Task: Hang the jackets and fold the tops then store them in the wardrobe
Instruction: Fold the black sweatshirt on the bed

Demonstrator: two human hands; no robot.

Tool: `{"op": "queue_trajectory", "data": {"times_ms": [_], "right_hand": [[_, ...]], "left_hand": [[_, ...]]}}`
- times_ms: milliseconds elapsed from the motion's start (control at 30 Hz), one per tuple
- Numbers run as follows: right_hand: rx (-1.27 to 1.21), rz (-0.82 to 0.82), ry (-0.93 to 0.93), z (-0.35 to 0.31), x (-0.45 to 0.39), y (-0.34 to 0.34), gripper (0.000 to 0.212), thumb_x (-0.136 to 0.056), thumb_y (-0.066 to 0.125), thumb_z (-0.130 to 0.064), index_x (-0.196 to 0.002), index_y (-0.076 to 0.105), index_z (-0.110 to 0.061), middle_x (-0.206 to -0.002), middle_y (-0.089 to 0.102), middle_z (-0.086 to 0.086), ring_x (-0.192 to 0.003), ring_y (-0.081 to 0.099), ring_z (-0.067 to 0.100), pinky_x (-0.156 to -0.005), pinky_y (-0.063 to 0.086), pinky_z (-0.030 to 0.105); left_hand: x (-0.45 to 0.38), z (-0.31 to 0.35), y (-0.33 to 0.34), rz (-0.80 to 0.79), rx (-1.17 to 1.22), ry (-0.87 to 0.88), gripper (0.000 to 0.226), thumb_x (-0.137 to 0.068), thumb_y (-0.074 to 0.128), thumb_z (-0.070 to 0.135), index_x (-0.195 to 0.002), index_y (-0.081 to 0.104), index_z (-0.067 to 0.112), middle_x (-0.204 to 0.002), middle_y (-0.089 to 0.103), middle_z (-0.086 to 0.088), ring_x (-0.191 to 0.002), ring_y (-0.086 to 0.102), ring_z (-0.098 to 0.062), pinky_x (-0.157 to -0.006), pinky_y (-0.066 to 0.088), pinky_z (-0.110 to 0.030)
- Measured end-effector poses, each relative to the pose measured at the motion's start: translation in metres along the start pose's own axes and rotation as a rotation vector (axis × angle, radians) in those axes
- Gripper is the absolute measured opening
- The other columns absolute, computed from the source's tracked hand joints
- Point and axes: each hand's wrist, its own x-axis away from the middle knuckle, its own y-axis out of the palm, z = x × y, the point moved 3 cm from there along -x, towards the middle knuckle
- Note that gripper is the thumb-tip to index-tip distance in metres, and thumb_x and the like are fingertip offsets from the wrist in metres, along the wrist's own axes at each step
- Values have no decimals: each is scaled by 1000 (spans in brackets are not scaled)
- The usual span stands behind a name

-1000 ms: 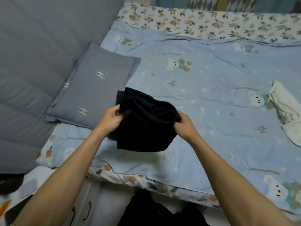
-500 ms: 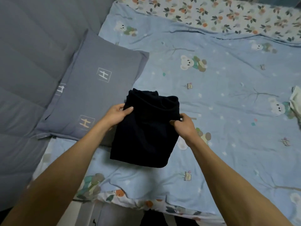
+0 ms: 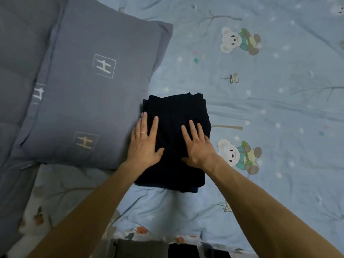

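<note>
The bed (image 3: 279,112) carries everything here, its blue bear-print cover running far and right. A grey pillow (image 3: 89,94) lies at the left, and the folded dark top (image 3: 176,116) sits just right of it, its left edge touching the pillow's side. Both hands lie flat on the top: the left hand (image 3: 144,144) on its left part, fingers (image 3: 155,125) straight and spread, the right hand (image 3: 199,146) on its right part, fingers likewise spread. The step looks like pressing the fold flat (the stack is thick, so it may spring up). To do it well, press evenly, sweep palms outward toward the edges, and square the near corners before lifting it for the wardrobe.
</note>
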Motion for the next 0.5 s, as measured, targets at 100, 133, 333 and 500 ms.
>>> {"op": "queue_trajectory", "data": {"times_ms": [100,133,333,500], "right_hand": [[147,-98,39,2,-9,12,141,-70,76,-63,-149,-31,-19,-153,-41,13,-144,-30,40,-120,2,60],[203,-108,50,3,-13,15,148,-63,78,-68,-146,-35,-19,-151,-44,13,-142,-33,41,-118,-1,63],[239,-153,114,5,-46,26,159,-56,82,-69,-138,-44,-18,-146,-50,15,-141,-32,44,-120,-2,55],[195,-71,95,7,-49,27,156,-58,84,-62,-143,-39,-17,-152,-43,13,-144,-26,42,-122,4,51]], "left_hand": [[-14,5,4,-155,-228,318,132,-66,62,82,-155,-17,26,-156,-35,-15,-145,-28,-35,-120,-6,-57],[-24,-2,8,-225,-303,361,139,-59,58,90,-153,-22,26,-155,-37,-15,-143,-32,-35,-119,-9,-59],[-70,-26,30,-433,-524,408,157,-44,59,96,-141,-43,26,-146,-50,-13,-137,-39,-38,-114,-14,-59],[-70,-9,31,-436,-563,271,159,-47,70,86,-141,-42,24,-145,-52,-13,-141,-34,-40,-116,-11,-60]]}}
